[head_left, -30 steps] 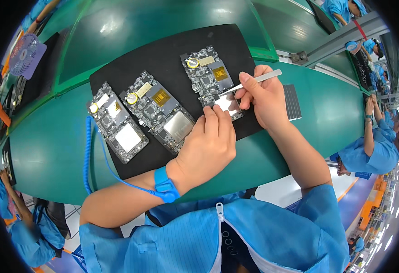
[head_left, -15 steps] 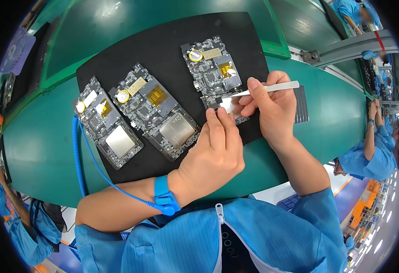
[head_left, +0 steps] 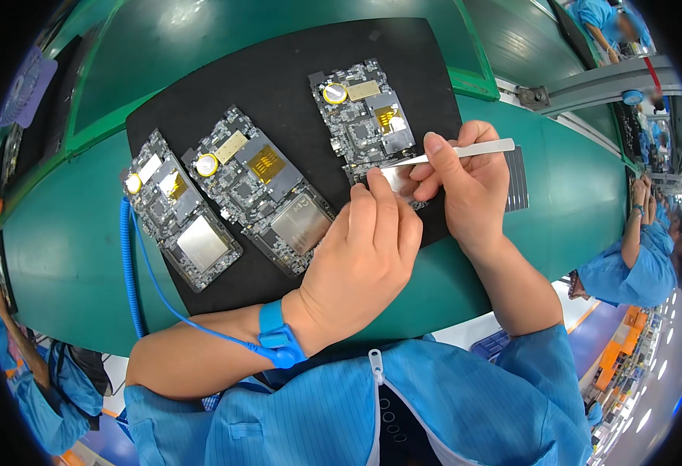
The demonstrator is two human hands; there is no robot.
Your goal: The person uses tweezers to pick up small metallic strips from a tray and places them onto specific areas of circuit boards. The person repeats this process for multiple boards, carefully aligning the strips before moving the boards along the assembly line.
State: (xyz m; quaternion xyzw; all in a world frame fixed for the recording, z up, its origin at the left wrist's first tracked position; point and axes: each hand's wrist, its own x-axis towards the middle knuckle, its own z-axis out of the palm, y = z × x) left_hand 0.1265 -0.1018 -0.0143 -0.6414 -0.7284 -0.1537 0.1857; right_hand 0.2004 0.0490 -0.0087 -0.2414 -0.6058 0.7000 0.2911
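While right hand (head_left: 471,186) pinches tweezers (head_left: 487,147) | left hand (head_left: 364,252) half-curled at circuit board (head_left: 362,124), grip unclear

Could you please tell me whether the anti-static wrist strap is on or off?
On: the blue anti-static wrist strap circles the wrist just behind the left hand.

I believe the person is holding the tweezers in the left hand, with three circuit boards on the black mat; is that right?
Not quite: the head view shows the tweezers in the right hand, not the left hand. The three circuit boards are indeed on the black mat.
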